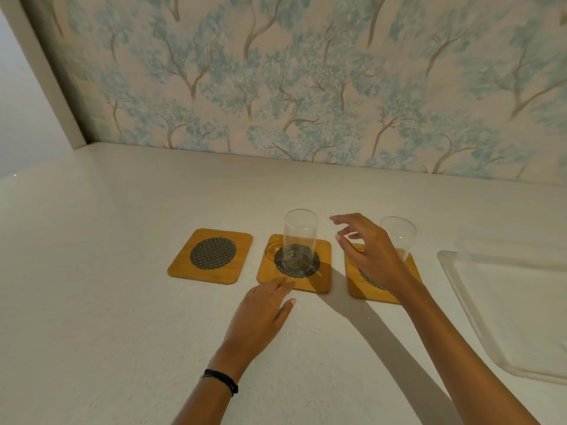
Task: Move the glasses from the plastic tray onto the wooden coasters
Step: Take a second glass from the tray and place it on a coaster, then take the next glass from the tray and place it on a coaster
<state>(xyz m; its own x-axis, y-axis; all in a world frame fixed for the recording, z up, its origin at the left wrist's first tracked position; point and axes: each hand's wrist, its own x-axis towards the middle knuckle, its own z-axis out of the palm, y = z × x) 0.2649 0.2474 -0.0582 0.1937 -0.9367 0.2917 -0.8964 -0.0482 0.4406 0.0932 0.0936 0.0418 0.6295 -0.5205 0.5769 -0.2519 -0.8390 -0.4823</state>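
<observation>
R hand (369,256): fingers (340,220) spread and loosely curled, holding nothing, hovering just right of the middle glass (300,239), not touching it. L hand (260,315): fingers (283,285) flat and extended, holding nothing, tips on or right at the near edge of the middle coaster (294,263); can't tell if they press it. Black band (221,380) on the L wrist.

Taking the middle glass as landmark: it's a tall, straight-sided, clear tumbler w/ nothing visible inside, upright, standing on the dark mesh disc at the coaster's centre. The coaster under it is a rounded-corner square of honey-coloured wood w/ that round black woven inset.

Left of the glass: a matching coaster (211,256) w/ nothing on it, mesh disc fully visible, a small gap apart from the middle one.

Right of the glass, behind the R hand: a second clear glass (400,237), upright, on the far part of a third wooden coaster (380,276); the hand and forearm cover much of both, so the base isn't clear.

Further right of the glass: the plastic tray (460,289), clear and shallow w/ a raised rim, partly cut off by the frame edge; whatever it may hold is too faint to make out.

All of it sits on a pale speckled counter (107,302). Behind the glass, wallpaper (276,72) w/ blue-green trees on a beige ground.
</observation>
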